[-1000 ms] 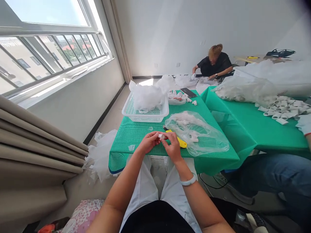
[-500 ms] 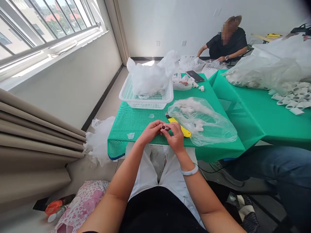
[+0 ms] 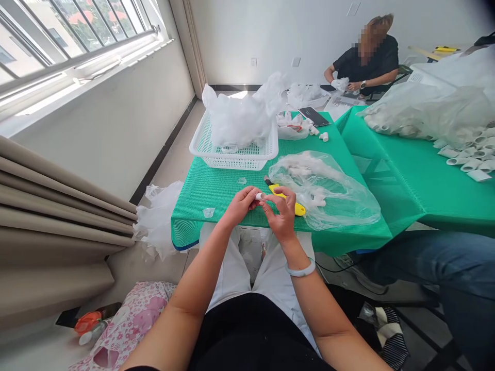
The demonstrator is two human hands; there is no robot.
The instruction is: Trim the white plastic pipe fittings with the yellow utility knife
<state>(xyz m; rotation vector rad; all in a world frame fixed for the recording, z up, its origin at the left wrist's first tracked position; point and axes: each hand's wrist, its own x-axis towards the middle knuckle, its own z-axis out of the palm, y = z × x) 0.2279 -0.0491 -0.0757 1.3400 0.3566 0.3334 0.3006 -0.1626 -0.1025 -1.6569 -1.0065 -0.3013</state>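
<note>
A: Item one, the piece in hand?
B: One short white tube [image 3: 259, 196], held above the near part of the green-covered surface [image 3: 224, 189]. Half a second earlier its round mouth faced the camera; at this moment it lay sideways, mouth towards the right.

A: Fingers, left hand [image 3: 242, 205]?
B: Grasping the tube, thumb and forefinger about its left end.

A: Fingers, right hand [image 3: 283, 214]?
B: Loosely curled, spread wider than half a second earlier. Tips close to the tube's mouth; whether they touched it, or pinched anything small, could not be told.

A: Bearing on the work?
B: By judgement, the hold rested chiefly with the left, leaving the right freer at the open end. Piece in process, not set down.

A: Items nearby?
B: One yellow-handled cutter [image 3: 300, 209], partly behind the right hand, dark tip pointing away. One clear plastic bag [image 3: 348, 212], to its right, white pieces in or under it. One white basket [image 3: 235, 163], beyond the hands, heaped with translucent sheeting [image 3: 240, 121]. One clear scrap [image 3: 209, 212], lying left of the hands.

A: Other change?
B: One co-worker [image 3: 381, 51], far side: hands higher than half a second earlier.
</note>
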